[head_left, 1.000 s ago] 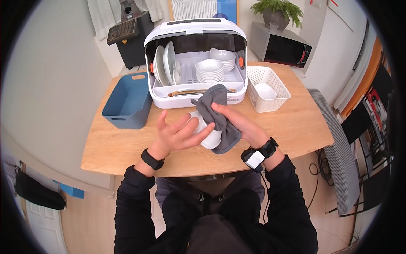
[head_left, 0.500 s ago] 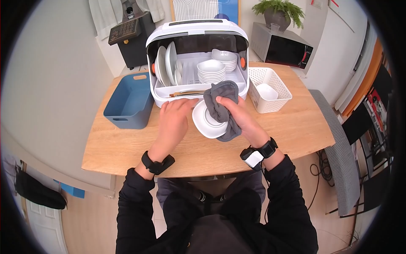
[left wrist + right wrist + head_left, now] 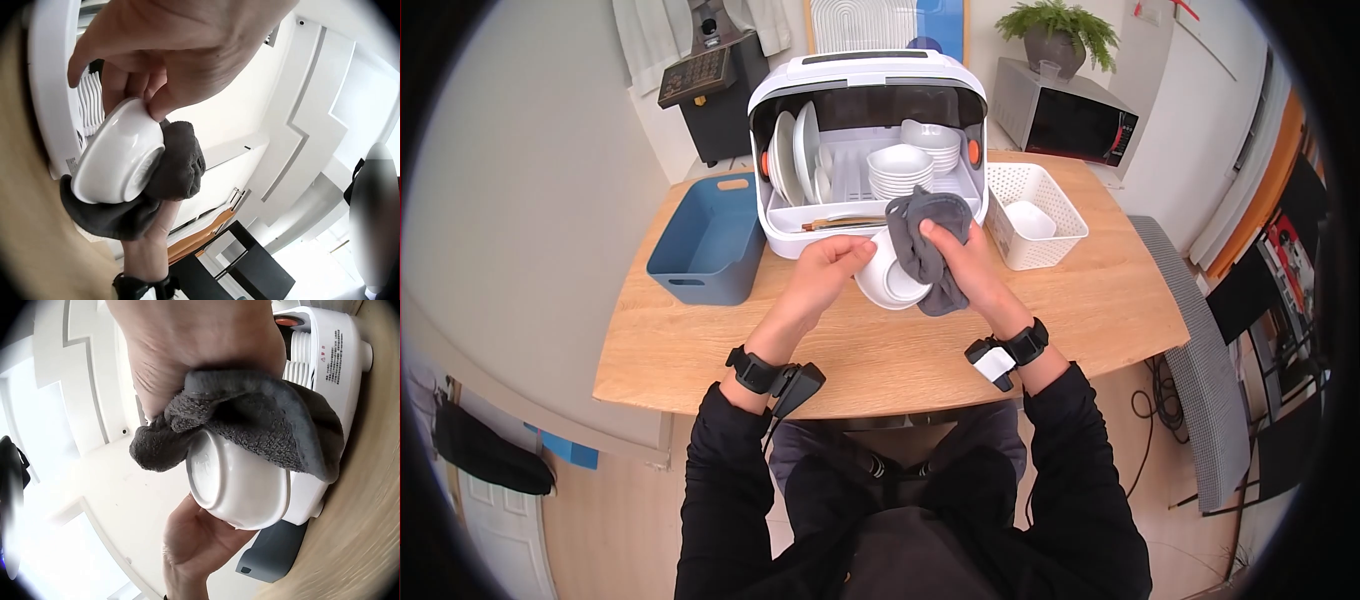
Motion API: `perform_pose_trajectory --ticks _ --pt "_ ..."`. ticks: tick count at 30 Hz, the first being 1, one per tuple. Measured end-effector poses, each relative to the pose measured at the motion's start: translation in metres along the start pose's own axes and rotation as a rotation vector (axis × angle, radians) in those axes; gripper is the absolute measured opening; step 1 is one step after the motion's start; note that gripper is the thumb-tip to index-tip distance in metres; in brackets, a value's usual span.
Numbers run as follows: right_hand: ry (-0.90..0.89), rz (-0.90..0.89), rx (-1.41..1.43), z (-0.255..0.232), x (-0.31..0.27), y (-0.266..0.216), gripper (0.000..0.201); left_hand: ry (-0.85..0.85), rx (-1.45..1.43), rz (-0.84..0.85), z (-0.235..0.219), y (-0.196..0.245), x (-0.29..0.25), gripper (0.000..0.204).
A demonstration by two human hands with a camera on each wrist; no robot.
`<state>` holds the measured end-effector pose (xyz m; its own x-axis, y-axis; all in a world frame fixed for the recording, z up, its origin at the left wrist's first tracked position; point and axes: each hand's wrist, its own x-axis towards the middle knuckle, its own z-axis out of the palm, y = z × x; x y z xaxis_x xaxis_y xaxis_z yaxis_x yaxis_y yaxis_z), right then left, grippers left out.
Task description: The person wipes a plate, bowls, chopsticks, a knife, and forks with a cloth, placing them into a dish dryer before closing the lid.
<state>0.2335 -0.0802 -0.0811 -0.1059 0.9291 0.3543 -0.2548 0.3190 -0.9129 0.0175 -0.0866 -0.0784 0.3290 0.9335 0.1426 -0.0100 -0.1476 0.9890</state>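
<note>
A white bowl [image 3: 882,287] is held tilted above the table's middle, its footed underside showing in all three views. My left hand [image 3: 822,276] pinches the bowl's left edge between thumb and fingers, seen close up in the left wrist view. On the opposite side my right hand [image 3: 972,262] grips a dark grey cloth [image 3: 911,243], thumb on top. The cloth [image 3: 256,422] is folded over the bowl's edge and lies against its outside. Fingers of the right hand are mostly hidden behind the cloth.
Behind the hands stands a white dish cabinet [image 3: 785,242], lid raised, with upright plates [image 3: 805,150] and stacked bowls [image 3: 900,175]. A blue bin [image 3: 700,270] is at left. To the right, a white perforated basket [image 3: 1055,250] holds a white bowl [image 3: 1030,218]. A microwave [image 3: 1065,120] stands behind.
The left hand first had its fingers spread at the bowl, came off it, and now pinches its edge. Bowl, cloth and right hand have shifted slightly toward the cabinet, and the bowl has turned.
</note>
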Motion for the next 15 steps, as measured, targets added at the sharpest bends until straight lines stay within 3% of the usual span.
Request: perform_pose_trajectory --ticks 3,6,10,13,15 --pt "0.201 -0.116 0.005 0.007 0.001 0.0 0.039 0.098 -0.123 -0.04 0.001 0.0 -0.001 0.025" --pt "0.216 -0.275 -0.278 0.008 -0.002 0.001 0.036 0.137 -0.114 -0.001 0.001 0.002 -0.002 0.023" --pt "-0.004 -0.556 -0.745 0.016 -0.01 0.003 0.038 0.188 -0.085 0.062 0.006 -0.007 0.002 0.023" --pt "-0.157 -0.776 -0.992 0.023 -0.017 0.001 0.056 0.262 -0.124 0.103 0.009 -0.009 0.002 0.023" --pt "-0.193 -0.752 -1.018 0.022 -0.024 0.008 0.056 0.306 -0.177 0.113 0.007 -0.008 0.001 0.023"
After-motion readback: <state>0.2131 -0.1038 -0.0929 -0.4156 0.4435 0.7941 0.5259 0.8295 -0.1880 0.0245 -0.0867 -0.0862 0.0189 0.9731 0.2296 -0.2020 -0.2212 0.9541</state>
